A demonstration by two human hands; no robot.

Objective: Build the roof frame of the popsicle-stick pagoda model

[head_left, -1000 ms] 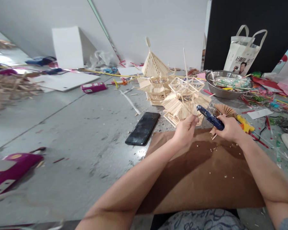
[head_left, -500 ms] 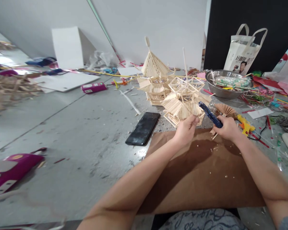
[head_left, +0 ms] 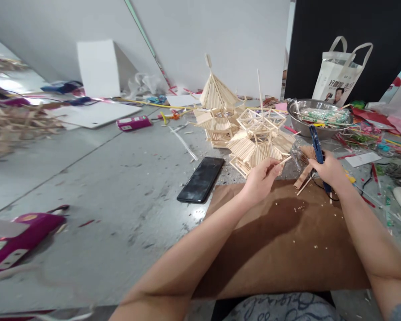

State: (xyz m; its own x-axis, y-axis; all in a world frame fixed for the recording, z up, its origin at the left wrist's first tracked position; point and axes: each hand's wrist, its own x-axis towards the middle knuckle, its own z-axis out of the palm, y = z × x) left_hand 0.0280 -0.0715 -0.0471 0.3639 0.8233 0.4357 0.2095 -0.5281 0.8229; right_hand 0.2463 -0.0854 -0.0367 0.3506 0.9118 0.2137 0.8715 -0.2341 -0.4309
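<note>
My left hand [head_left: 262,178] is closed, with a short thin wooden stick [head_left: 285,160] pinched between thumb and fingertips. It is in front of a tiered stick model [head_left: 259,149], partly covering its lower edge; I cannot tell whether they touch. My right hand [head_left: 329,169] is closed around a long, narrow dark blue hand tool [head_left: 316,141] held nearly upright; its exact kind is unclear. Beside that hand lie a fanned brown paper piece [head_left: 308,153], a brown strip [head_left: 302,177] and a loose stick [head_left: 304,186]. A pointed-roof stick tower [head_left: 217,96] stands behind the model.
A brown sheet [head_left: 280,249] with crumbs lies before me. A black phone [head_left: 201,179] rests left of it. A metal bowl [head_left: 296,119] of wrapped items stands back right, near a tote bag [head_left: 336,78]. A yellow glue gun [head_left: 349,177] is partly hidden behind my right wrist.
My right hand has moved right, away from the model, and turned the blue tool from slanting to nearly upright. The stick in my left hand now shows beyond its fingertips.
</note>
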